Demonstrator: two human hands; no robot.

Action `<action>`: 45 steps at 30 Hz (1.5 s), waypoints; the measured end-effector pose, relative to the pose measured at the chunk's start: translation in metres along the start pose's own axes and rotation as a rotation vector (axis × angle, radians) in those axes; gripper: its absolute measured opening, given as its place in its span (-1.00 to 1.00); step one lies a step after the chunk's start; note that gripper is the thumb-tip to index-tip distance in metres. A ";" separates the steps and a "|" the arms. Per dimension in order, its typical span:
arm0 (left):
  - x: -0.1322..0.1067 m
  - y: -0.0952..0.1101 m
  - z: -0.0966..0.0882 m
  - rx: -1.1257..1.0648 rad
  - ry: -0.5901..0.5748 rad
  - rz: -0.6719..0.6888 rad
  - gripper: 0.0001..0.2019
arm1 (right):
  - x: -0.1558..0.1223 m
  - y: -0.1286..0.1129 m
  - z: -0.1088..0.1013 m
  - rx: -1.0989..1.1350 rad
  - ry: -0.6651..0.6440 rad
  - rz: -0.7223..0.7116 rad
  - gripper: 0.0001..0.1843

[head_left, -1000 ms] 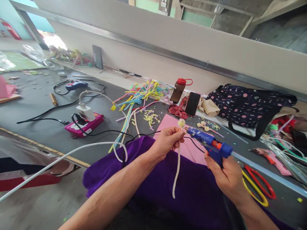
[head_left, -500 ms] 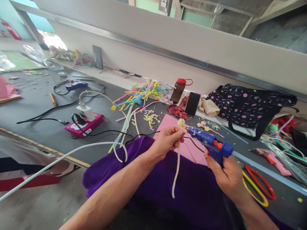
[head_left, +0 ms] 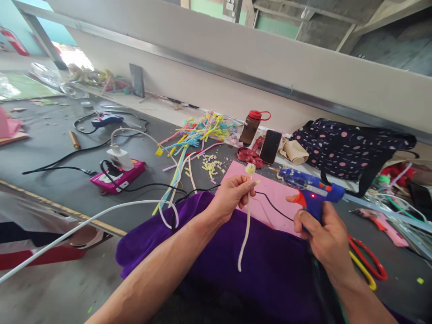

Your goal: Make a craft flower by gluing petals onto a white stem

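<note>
Between thumb and fingers, my left hand (head_left: pixel 232 195) pinches a cream fuzzy stem (head_left: pixel 245 229), like a pipe cleaner, just under its pale yellow flower-like head (head_left: pixel 250 168). The stem's lower end hangs over a purple cloth (head_left: pixel 202 252) on my lap. A small pale yellow bit shows at my left fingertips. My right hand (head_left: pixel 324 234) is wrapped round the handle of a blue glue gun (head_left: pixel 310 184) with a lit red light. Its nozzle points left toward the flower head, with a gap between them. A pink sheet (head_left: pixel 273 202) lies beneath both.
Colourful fuzzy stems (head_left: pixel 202 132) and cut yellow bits (head_left: pixel 211 166) lie ahead. A magenta power strip (head_left: pixel 118 177) with cables sits left. Bottle (head_left: pixel 250 127), phone (head_left: pixel 271 146) and dark patterned bag (head_left: pixel 354 148) stand behind. Scissors (head_left: pixel 369 258) and a pink glue gun (head_left: pixel 384 225) lie right.
My right hand has drawn the glue gun back to the right, away from the flower head. My left hand has shifted slightly left with the stem.
</note>
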State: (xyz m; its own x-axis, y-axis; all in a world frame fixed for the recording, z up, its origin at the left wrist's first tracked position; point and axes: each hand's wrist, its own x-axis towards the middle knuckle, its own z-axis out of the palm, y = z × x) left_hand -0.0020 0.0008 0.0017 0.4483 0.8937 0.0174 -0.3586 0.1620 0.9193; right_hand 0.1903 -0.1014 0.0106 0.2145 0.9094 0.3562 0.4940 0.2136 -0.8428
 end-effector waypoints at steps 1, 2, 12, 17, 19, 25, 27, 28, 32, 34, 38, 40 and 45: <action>0.000 0.001 -0.001 -0.005 0.009 0.004 -0.70 | 0.004 0.004 0.000 0.080 0.009 0.060 -0.77; 0.000 0.002 -0.002 -0.013 0.019 0.008 -0.70 | 0.008 0.008 0.000 0.155 0.012 0.121 -0.78; -0.002 0.005 -0.004 -0.138 -0.036 -0.075 -0.69 | 0.037 0.051 0.004 0.106 -0.107 0.294 -0.72; -0.003 0.003 -0.002 -0.161 -0.106 -0.136 -0.70 | 0.044 0.075 0.005 -0.076 -0.116 0.268 -0.63; -0.003 0.001 -0.001 -0.153 -0.147 -0.149 -0.70 | 0.046 0.077 0.004 -0.169 -0.106 0.228 -0.67; -0.005 -0.002 0.001 -0.135 -0.247 -0.195 -0.73 | 0.036 0.037 0.004 -0.352 -0.024 -0.085 -0.76; -0.006 -0.004 0.003 -0.097 -0.291 -0.230 -0.73 | 0.030 0.018 0.005 -0.279 -0.075 -0.208 -0.82; -0.006 -0.005 0.004 -0.077 -0.317 -0.247 -0.73 | 0.027 0.010 0.006 -0.246 -0.112 -0.253 -0.84; -0.008 -0.009 0.008 -0.042 -0.388 -0.299 -0.72 | 0.021 -0.006 0.008 -0.239 -0.216 -0.426 -0.86; -0.008 -0.010 0.009 -0.044 -0.392 -0.322 -0.72 | 0.020 -0.006 0.008 -0.254 -0.225 -0.477 -0.89; -0.009 -0.012 0.011 -0.047 -0.388 -0.347 -0.74 | 0.021 -0.002 0.009 -0.288 -0.241 -0.533 -0.91; -0.009 -0.011 0.012 -0.043 -0.389 -0.354 -0.74 | 0.020 -0.001 0.010 -0.315 -0.237 -0.567 -0.91; -0.008 -0.011 0.012 0.017 -0.360 -0.349 -0.74 | 0.022 -0.006 0.001 -0.378 -0.259 -0.573 -0.93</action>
State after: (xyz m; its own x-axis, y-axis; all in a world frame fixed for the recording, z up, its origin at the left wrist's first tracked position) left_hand 0.0084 -0.0136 -0.0034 0.7944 0.5857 -0.1607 -0.1249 0.4164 0.9005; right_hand 0.1914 -0.0822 0.0233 -0.3481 0.7569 0.5531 0.7354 0.5864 -0.3396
